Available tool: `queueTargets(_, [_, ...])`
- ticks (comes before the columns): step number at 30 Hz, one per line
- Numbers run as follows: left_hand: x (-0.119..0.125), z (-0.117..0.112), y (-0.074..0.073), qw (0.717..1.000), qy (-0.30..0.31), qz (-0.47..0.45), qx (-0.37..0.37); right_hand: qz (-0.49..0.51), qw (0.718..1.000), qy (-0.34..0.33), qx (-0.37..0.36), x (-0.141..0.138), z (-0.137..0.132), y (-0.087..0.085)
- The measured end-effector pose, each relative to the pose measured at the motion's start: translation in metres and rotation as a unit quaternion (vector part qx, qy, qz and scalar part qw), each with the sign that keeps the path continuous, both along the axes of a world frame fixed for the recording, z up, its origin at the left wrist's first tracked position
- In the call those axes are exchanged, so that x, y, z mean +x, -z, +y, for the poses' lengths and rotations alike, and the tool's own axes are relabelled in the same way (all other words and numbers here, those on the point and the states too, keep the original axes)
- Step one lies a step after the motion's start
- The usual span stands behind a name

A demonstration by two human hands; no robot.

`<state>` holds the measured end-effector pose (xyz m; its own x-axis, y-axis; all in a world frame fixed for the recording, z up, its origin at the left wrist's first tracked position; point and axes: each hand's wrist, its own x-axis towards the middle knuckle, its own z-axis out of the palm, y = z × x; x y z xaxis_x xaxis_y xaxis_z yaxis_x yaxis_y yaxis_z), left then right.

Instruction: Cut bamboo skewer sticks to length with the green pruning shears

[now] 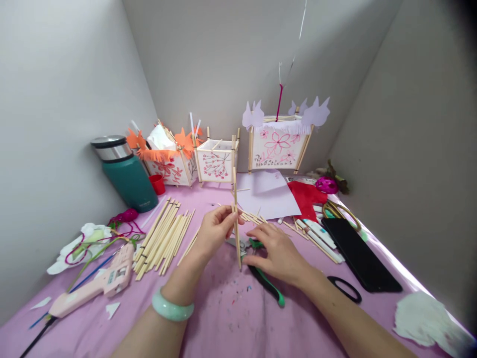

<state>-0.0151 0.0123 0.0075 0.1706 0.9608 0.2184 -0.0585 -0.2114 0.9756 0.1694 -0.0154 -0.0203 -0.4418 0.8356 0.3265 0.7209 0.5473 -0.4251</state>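
Note:
My left hand (214, 231) pinches a pair of thin wooden sticks (236, 219) and holds them upright, their lower ends on the pink tabletop (223, 318). My right hand (274, 251) lies over green-handled cutters (266, 281) on the table, its fingers curled down onto them just right of the sticks. A pale green bangle (172, 307) sits on my left wrist. A heap of loose wooden sticks (164, 236) lies to the left of my left hand.
A pink glue gun (95, 286) lies front left, a teal flask (126, 171) stands back left. Three paper-and-stick lanterns (216, 161) line the back wall. White and red paper (278, 196), a black phone (359, 253) and black scissors (345, 288) lie on the right.

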Motion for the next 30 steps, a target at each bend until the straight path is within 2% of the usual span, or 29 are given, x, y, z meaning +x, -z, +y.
queueTargets(5, [-0.001, 0.004, -0.001, 0.998, -0.050, -0.018, -0.034, -0.084, 0.992, -0.027, -0.088, 0.013, -0.001, -0.007])
queueTargets(9, [-0.003, 0.006, -0.001, 0.996, -0.069, -0.018, -0.047, -0.091, 0.989, -0.040, -0.108, 0.014, -0.004, -0.010])
queueTargets(12, [-0.004, 0.005, -0.003, 0.996, -0.070, -0.031, -0.050, -0.062, 0.994, -0.023, -0.084, 0.011, -0.003, -0.011])
queueTargets(14, [-0.005, 0.005, -0.004, 0.995, -0.065, -0.042, -0.056, -0.015, 0.999, -0.019, -0.039, 0.008, -0.003, -0.012])
queueTargets(18, [-0.005, 0.005, -0.002, 0.995, -0.052, -0.056, -0.068, 0.073, 0.995, -0.065, 0.038, -0.003, -0.008, -0.012])
queueTargets(20, [-0.004, 0.005, 0.000, 0.995, -0.045, -0.059, -0.069, 0.071, 0.993, -0.076, 0.050, -0.009, -0.011, -0.009])
queueTargets(24, [-0.001, 0.004, 0.000, 0.998, -0.041, -0.026, -0.049, 0.055, 0.996, -0.049, 0.055, -0.015, -0.015, -0.001])
queueTargets(25, [-0.001, 0.003, -0.001, 0.998, -0.061, -0.003, -0.031, 0.063, 0.996, -0.037, 0.049, -0.016, -0.015, 0.001])
queueTargets(27, [-0.002, 0.001, -0.004, 0.988, -0.139, 0.054, 0.032, 0.091, 0.995, -0.019, 0.031, -0.015, -0.014, 0.002])
queueTargets(30, [-0.005, -0.005, -0.008, 0.937, -0.263, 0.152, 0.170, 0.155, 0.988, -0.013, -0.012, -0.014, -0.014, 0.001])
